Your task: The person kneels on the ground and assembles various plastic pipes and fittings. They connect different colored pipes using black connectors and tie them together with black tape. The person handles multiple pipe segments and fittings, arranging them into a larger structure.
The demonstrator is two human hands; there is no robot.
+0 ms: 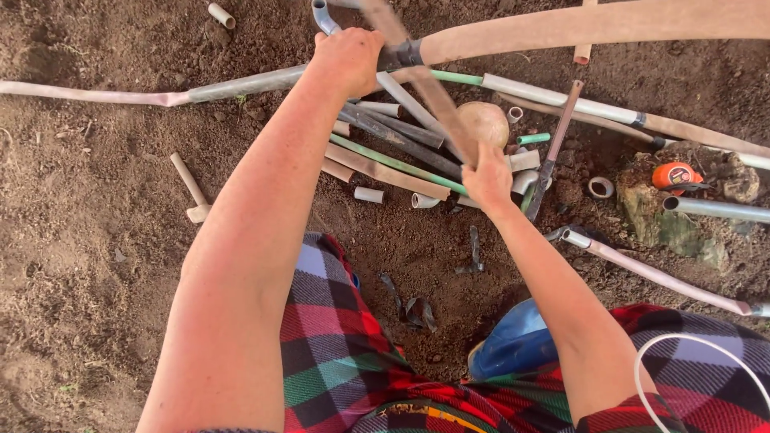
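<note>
- Left hand clamped round the long tan hose at its dark band, up top;
- Right hand fisted on a blurred strip, possibly a blade, slanting up across that hose;
- Pile of cut pipes directly beneath; orange tape measure on a rock, right.

Bare brown dirt ground, loose clods, mossy stone, even daylight
</note>
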